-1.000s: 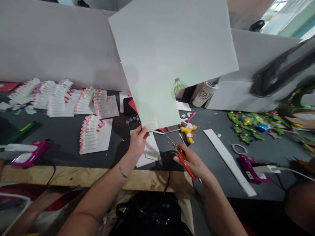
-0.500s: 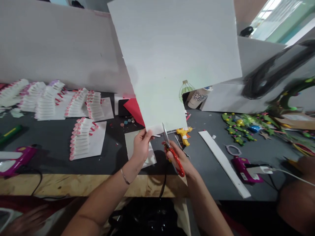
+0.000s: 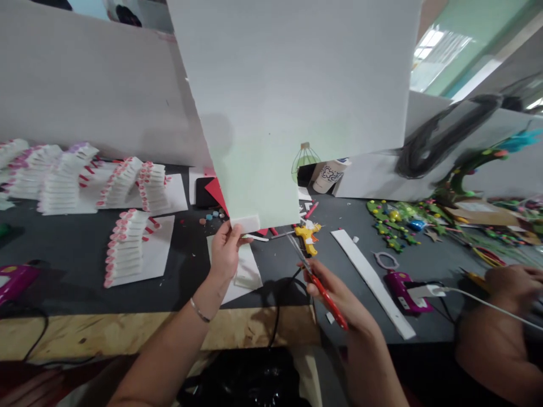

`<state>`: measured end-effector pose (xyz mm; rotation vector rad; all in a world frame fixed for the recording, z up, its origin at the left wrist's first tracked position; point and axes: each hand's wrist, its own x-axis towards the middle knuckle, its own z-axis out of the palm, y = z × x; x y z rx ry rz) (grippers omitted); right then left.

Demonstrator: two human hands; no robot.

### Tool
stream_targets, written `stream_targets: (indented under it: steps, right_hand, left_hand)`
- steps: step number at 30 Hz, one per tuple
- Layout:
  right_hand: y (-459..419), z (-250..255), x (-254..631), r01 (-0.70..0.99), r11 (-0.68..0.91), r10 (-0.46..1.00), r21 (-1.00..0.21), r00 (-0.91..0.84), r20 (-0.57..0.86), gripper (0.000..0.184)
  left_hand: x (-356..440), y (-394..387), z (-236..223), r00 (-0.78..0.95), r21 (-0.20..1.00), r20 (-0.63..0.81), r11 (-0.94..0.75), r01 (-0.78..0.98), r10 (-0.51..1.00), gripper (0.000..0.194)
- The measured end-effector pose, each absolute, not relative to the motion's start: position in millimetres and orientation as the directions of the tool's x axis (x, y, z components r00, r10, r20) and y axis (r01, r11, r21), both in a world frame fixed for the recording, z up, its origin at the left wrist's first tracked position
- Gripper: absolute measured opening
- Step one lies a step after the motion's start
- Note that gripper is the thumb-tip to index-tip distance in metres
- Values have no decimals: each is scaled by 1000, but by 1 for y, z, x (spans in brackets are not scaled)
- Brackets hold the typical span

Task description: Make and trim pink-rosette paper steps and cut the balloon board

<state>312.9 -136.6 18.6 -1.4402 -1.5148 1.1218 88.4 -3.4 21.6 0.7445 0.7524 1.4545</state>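
Note:
My left hand (image 3: 224,254) pinches the lower left corner of a large white foam sheet (image 3: 288,102) and holds it upright over the dark table (image 3: 76,260). A small cut tab hangs at that corner by my fingers. My right hand (image 3: 339,294) grips red-handled scissors (image 3: 316,277), blades pointing up and left, just below and to the right of the sheet's bottom edge and apart from it. A white paper piece (image 3: 244,271) lies on the table under my left hand.
Rows of small white and pink pieces on white sheets (image 3: 127,246) fill the left. A yellow glue gun (image 3: 309,234), a white strip (image 3: 371,280), a purple glue gun (image 3: 403,285) and green decorations (image 3: 399,220) lie right. Another person's hand (image 3: 507,282) rests at far right. White boards stand behind.
The scissors were at the sheet's bottom edge half a second ago; they have now dropped away down and right. The sheet sits slightly higher and nearer, and the view has shifted.

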Motion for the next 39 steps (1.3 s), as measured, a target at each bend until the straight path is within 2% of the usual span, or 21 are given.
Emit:
stream_targets:
  steps: [5,9,12,20,28,39]
  right_hand:
    - [-143,21,319,338,-75,996,-938,77,-51,52]
    - [-137,10,307,413,-64,995,-908,-43,-90,52]
    - [-129,4,294,384,-34,994,-923,-82,-70,49]
    - [-101,5,264,229,87,995,-970,-64,74,50]
    - [-100,-5,256,190,81,992,-978,-107,61,51]
    - [-102,-11,253,189,92,995,-978,-65,81,56]
  left_hand:
    - [93,-6,19,22,802,-14,24,-597,1000,39]
    - [96,-7,16,45,791,-38,58,-609,998,40]
    - [98,-9,14,45,795,-42,61,-603,998,37]
    - [105,-21,14,40,798,-69,79,-598,997,31]
    - [108,-23,13,51,789,-80,94,-607,996,29]
    - [109,-26,11,25,820,-48,53,-570,999,25]
